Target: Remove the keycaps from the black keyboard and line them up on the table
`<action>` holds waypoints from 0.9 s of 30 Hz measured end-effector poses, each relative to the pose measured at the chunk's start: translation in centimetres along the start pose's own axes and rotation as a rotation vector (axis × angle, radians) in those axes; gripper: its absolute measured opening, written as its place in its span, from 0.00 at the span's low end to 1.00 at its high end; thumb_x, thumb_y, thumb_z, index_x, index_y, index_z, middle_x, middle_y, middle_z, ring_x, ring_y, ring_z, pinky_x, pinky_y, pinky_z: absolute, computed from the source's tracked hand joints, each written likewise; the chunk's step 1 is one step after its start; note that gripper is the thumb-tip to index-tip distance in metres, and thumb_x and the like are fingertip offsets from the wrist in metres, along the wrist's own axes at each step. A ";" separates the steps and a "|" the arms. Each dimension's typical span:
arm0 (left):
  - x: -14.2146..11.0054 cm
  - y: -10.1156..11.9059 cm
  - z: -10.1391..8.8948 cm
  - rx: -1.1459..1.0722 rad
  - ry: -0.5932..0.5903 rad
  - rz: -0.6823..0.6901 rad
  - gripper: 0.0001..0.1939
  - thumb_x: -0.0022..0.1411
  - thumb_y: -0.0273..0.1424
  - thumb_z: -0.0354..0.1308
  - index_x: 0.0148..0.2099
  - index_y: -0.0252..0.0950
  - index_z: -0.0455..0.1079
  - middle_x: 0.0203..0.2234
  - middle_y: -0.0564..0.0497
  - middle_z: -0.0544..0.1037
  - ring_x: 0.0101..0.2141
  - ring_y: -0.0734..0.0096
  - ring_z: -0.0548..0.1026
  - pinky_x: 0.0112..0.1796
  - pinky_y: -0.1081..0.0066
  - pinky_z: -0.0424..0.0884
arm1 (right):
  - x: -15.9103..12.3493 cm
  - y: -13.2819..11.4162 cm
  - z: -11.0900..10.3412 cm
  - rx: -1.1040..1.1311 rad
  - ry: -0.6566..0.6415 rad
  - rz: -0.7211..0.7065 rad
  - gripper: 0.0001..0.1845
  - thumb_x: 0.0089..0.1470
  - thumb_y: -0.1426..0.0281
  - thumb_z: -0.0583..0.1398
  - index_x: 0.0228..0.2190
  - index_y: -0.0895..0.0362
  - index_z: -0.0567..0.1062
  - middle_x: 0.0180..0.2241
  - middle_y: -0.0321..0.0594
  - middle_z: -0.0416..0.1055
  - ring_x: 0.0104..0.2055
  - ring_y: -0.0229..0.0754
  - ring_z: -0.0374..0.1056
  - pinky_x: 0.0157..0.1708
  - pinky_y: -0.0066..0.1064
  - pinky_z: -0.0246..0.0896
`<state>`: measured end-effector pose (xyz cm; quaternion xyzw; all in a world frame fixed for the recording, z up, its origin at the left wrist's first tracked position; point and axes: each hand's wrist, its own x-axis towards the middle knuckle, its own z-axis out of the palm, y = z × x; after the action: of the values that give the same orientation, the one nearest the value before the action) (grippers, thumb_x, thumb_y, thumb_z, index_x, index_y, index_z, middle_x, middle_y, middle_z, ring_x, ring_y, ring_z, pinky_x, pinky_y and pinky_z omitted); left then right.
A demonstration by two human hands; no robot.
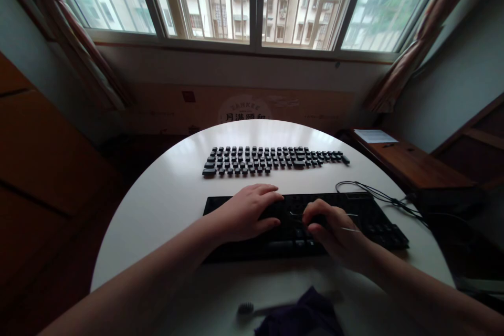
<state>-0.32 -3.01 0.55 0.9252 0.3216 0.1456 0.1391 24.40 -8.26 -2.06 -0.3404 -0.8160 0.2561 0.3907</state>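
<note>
A black keyboard (236,252) lies across the white round table, many of its keycaps off on the left and middle. My left hand (252,210) rests on its left half, palm down, fingers stretched out. Closed fingers of my right hand (331,226) hold a wire keycap puller (294,214) over the middle of the board. Thin wire sticks out on both sides of that fist; the puller's handle is mostly hidden. Beyond the keyboard, loose black keycaps (255,160) stand in several neat rows. Keys are still seated at the right end and along the near edge.
Near the front edge of the table (137,226) lie a toothbrush (246,308) with dark bristles and a crumpled dark purple cloth (303,317). A black cable (378,191) runs off to the right. Paper (376,136) lies on a wooden desk (429,168) at right.
</note>
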 end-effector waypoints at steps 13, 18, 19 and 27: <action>-0.1 1.6 -1.3 -0.096 0.181 0.182 0.10 0.62 0.33 0.61 0.46 0.37 0.71 0.41 0.46 0.78 0.43 0.62 0.75 0.43 0.65 0.73 | -0.1 -0.7 0.0 -0.025 -0.013 -0.072 0.07 0.65 0.64 0.55 0.38 0.54 0.69 0.28 0.38 0.70 0.26 0.38 0.65 0.27 0.28 0.60; -0.2 1.6 -1.1 -0.068 0.198 0.136 0.08 0.62 0.34 0.60 0.43 0.37 0.72 0.39 0.47 0.79 0.40 0.62 0.76 0.40 0.66 0.74 | -0.2 -0.5 0.2 0.017 -0.014 -0.093 0.08 0.63 0.62 0.57 0.37 0.54 0.70 0.29 0.39 0.72 0.28 0.40 0.68 0.28 0.29 0.63; -0.2 1.5 -1.1 -0.058 0.208 0.127 0.08 0.62 0.34 0.61 0.43 0.37 0.72 0.39 0.47 0.79 0.40 0.62 0.77 0.39 0.66 0.74 | -0.2 -0.5 0.3 0.022 -0.015 -0.093 0.09 0.62 0.61 0.58 0.37 0.54 0.71 0.29 0.40 0.72 0.28 0.40 0.69 0.28 0.29 0.63; -0.3 1.6 -0.9 0.025 0.228 0.070 0.07 0.62 0.34 0.61 0.41 0.37 0.74 0.37 0.48 0.80 0.38 0.63 0.77 0.37 0.67 0.73 | 0.1 -0.6 0.4 -0.039 -0.021 -0.087 0.07 0.63 0.64 0.57 0.36 0.54 0.70 0.28 0.39 0.73 0.27 0.39 0.68 0.28 0.28 0.62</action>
<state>0.05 -4.27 1.90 0.9151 0.3045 0.2505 0.0847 23.82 -8.67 -1.85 -0.3093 -0.8390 0.2262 0.3864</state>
